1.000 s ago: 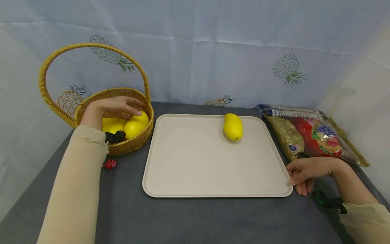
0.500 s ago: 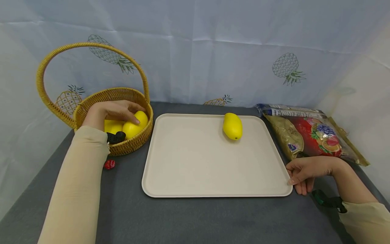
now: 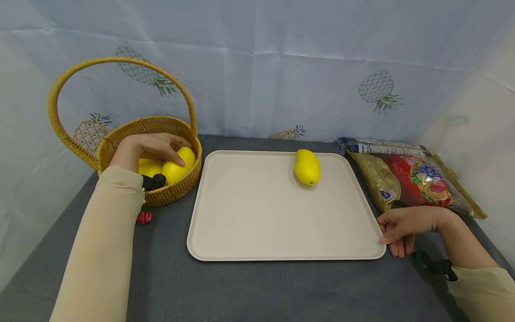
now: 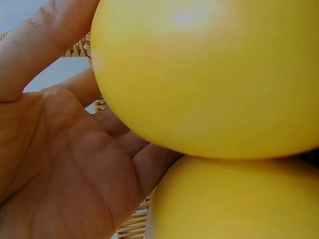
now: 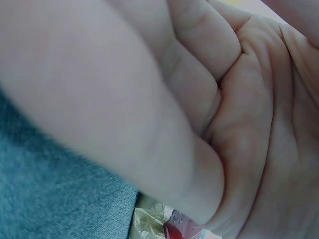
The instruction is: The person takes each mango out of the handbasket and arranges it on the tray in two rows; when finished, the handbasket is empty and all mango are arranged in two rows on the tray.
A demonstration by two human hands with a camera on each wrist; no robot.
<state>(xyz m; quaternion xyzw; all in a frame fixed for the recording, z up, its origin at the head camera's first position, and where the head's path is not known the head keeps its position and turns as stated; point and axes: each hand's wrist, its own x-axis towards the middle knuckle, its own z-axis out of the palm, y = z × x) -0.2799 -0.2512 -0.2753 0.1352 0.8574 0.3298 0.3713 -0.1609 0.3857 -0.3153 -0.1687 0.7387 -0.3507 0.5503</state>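
Inside the wicker basket (image 3: 169,193), my left hand (image 3: 153,146) grips a smooth yellow mango (image 3: 174,171), thumb on its near side and fingers on its far side. The left wrist view shows that mango (image 4: 209,79) filling the hand's reach, resting against another yellow fruit (image 4: 239,204) below. My right hand (image 3: 406,226) pinches the right edge of the beige tray (image 3: 277,214), with the thumb on the rim near the front corner and the other fingers curled. On the tray, toward the back right, lies one yellow mango (image 3: 307,167).
Shiny food packages (image 3: 422,179) lie right of the tray, behind my right hand. A small red-wrapped candy (image 3: 144,218) sits in front of the basket on the dark grey table (image 3: 257,290). The tall basket handle (image 3: 124,59) arches over my left hand. A pineapple-print cloth (image 3: 257,80) hangs behind.
My left hand has sunk slightly into the basket, its thumb moving down over the mango's side. It barely moves in the last half second. The right hand and tray stay still.
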